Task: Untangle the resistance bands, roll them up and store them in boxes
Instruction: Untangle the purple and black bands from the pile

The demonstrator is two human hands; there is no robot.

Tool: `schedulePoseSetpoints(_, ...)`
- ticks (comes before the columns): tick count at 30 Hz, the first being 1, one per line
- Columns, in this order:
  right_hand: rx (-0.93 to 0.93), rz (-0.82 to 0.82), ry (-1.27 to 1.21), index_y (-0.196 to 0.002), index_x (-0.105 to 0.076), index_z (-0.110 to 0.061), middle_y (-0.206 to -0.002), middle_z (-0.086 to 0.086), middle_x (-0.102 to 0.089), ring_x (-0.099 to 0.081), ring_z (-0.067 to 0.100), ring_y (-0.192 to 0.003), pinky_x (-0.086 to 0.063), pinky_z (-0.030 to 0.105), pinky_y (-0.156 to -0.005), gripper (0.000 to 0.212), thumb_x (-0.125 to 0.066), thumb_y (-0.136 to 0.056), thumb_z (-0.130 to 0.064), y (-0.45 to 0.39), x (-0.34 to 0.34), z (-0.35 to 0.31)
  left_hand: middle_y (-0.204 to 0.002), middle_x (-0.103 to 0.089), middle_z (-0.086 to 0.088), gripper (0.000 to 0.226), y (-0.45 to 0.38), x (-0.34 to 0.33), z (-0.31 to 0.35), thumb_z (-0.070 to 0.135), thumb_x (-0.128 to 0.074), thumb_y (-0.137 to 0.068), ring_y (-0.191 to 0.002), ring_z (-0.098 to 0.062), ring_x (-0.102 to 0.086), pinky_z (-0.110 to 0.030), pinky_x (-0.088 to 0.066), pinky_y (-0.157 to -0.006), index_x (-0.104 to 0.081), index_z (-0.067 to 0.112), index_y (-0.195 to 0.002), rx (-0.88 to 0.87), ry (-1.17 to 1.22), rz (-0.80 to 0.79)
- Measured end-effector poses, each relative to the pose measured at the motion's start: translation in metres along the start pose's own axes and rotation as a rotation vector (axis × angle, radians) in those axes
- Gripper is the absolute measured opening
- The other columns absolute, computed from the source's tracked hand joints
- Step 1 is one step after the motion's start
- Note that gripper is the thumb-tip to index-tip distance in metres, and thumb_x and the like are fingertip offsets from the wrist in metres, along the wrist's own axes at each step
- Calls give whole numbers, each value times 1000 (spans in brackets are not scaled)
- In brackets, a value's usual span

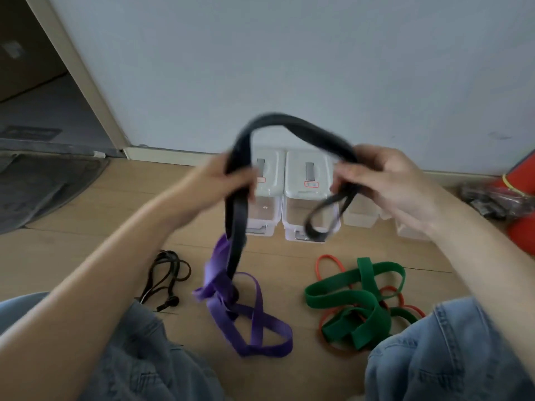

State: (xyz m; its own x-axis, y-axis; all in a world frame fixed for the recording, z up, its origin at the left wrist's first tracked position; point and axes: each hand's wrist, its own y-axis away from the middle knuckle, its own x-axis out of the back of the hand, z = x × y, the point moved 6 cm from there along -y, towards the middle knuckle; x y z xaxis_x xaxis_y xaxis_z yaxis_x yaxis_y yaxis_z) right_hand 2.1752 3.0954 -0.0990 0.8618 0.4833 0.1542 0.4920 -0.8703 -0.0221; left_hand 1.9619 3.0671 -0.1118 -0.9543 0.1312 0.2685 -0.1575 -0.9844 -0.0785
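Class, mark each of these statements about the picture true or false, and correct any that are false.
1. Both hands hold the black band. True: the left hand and right hand each grip the black band.
2. The purple band lies free of the black one. False: the purple band is tangled with the black band's lower end.
3. The green band sits inside a box. False: the green band lies on the floor.
4. An orange band is mixed in with the green one. True: the orange band runs through it.
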Motion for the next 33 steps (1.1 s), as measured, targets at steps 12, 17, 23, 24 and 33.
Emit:
schedulePoseSetpoints(12,-205,-481,627,-133,-37,-37,-139,-20,-41,-36,-5,-124,-29,18,-102,83,-77,-62,-53,17,-60,62,-62,-55,5,8,10,-56,-13,8,-56,-84,-49,3,-47,-9,-36,-50,-54,13,-78,187,-649,-484)
schedulePoseSetpoints(17,-92,-278,548,-100,-60,-16,-98,-1,-65,-60,15,-95,-44,29,-86,21,-66,-80,-13,2,-69,45,-56,-57,9,12,3,-51,1,7,-57,-82,-47,3,-48,-9,-34,-47,-53,15,-74,100,-587,-395)
schedulePoseSetpoints(23,-106,-165,204,-66,-49,-5,-49,-6,-42,-46,13,-47,-43,29,-60,17,-50,-82,-8,2,-56,22,-80,-61,0,12,10,-53,-37,10,-64,-78,-72,-9,-56,-9,-42,-61,-56,16,-84,122,-535,-315)
schedulePoseSetpoints(24,-114,-157,30,-64,-49,-3,-46,-7,-37,-39,11,-41,-44,27,-55,16,-50,-78,-10,3,-54,17,-85,-63,-3,10,13,-58,-50,11,-64,-78,-78,-12,-58,-12,-45,-66,-57,15,-85,171,-501,-339)
schedulePoseSetpoints(33,-87,123,165,-55,-48,-13,-51,2,-46,-49,21,-50,-48,23,-56,32,-49,-87,-10,-4,0,18,-67,-56,8,17,16,-40,-48,18,-64,-86,-70,-11,-59,-18,-48,-71,-54,21,-73,279,-214,-441)
